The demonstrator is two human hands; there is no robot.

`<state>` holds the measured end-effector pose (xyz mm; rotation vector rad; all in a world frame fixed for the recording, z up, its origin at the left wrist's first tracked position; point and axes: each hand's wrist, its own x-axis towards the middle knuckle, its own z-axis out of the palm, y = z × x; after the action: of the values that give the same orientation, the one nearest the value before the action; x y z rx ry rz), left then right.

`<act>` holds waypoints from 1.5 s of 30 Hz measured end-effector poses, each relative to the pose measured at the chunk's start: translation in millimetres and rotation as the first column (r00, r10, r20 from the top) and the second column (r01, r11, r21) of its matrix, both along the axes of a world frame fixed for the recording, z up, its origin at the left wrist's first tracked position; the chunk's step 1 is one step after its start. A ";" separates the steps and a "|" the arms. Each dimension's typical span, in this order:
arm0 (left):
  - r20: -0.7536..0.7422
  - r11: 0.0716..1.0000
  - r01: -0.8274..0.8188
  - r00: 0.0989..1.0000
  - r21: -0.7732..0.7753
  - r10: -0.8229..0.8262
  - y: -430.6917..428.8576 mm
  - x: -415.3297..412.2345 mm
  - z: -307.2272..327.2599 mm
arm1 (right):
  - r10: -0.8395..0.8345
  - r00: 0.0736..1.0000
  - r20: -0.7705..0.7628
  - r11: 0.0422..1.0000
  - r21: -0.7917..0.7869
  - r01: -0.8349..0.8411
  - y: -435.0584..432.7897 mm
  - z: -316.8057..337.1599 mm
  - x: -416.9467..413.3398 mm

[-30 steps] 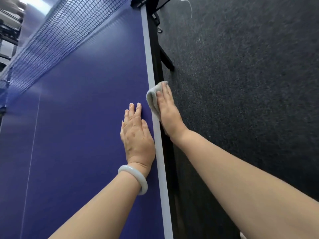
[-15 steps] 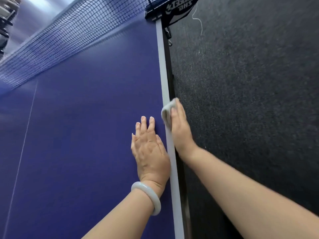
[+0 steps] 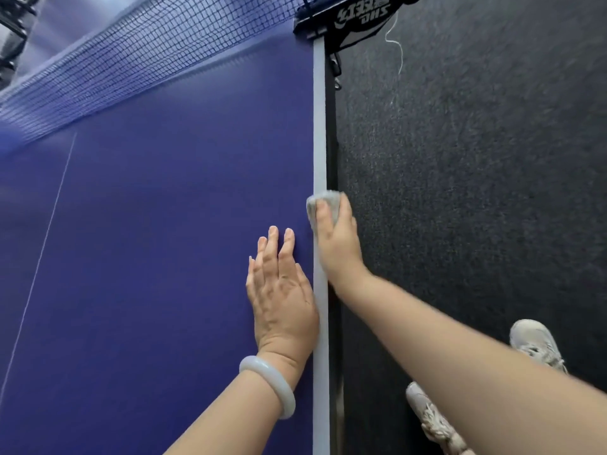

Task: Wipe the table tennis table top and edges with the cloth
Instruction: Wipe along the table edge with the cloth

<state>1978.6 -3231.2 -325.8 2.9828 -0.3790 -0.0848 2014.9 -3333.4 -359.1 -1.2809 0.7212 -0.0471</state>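
The blue table tennis table top (image 3: 157,241) fills the left of the view, with its white side line and dark side edge (image 3: 320,133) running up the middle. My right hand (image 3: 338,247) grips a small grey cloth (image 3: 323,202) wrapped over that side edge, thumb on the top and fingers down the outer side. My left hand (image 3: 282,290) lies flat on the blue top just inside the white line, fingers straight, with a pale bangle on the wrist.
The net (image 3: 138,50) crosses the far end of the table, clamped by a black net post (image 3: 348,18) at the edge ahead of the cloth. Dark carpet floor (image 3: 476,175) lies to the right. My two pale shoes (image 3: 535,346) stand beside the table.
My right hand has turned so the thumb now lies over the cloth on the top edge. The net post is nearer in view as I moved along the edge; my shoes have come into sight.
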 end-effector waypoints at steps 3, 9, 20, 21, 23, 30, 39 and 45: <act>-0.037 0.997 0.008 0.999 0.071 -0.006 -3.3 1.9 7.0 | 0.054 0.998 0.039 0.998 -0.046 -0.052 -35.1 3.9 44.9; 0.036 0.996 0.094 0.995 -0.003 -0.093 -15.1 57.4 30.4 | 0.099 0.994 0.054 0.993 -0.062 -0.096 -40.2 -1.0 46.0; 0.023 0.985 -0.093 0.995 -0.143 0.097 -71.6 124.0 -1.0 | 0.109 0.990 0.092 0.994 -0.013 -0.109 -39.9 10.8 48.4; 0.024 0.985 -0.095 0.995 -0.144 0.100 -70.7 124.2 -1.0 | 0.104 0.991 0.086 0.994 -0.051 -0.100 -41.3 12.7 57.0; 0.021 0.985 -0.102 0.994 -0.141 0.106 -70.0 124.9 -0.9 | 0.080 0.995 0.055 0.988 -0.135 -0.072 -52.2 14.7 89.3; 0.012 0.987 -0.108 0.994 -0.115 0.110 -73.2 124.0 2.2 | 0.021 0.991 0.134 0.992 -0.127 -0.004 -96.9 14.7 164.3; 0.013 0.991 -0.112 0.993 -0.070 0.113 -71.6 121.6 -0.1 | 0.014 0.999 0.049 0.997 -0.072 -0.011 -122.6 12.6 210.6; 0.016 0.991 -0.119 0.993 -0.066 0.120 -71.6 121.4 -1.1 | 0.033 0.998 0.062 0.993 -0.116 -0.026 -117.4 7.1 201.7</act>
<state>2100.0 -3302.7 -327.0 2.9354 -0.2006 -0.0305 2216.6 -3450.8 -352.0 -1.3938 0.6526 -0.1063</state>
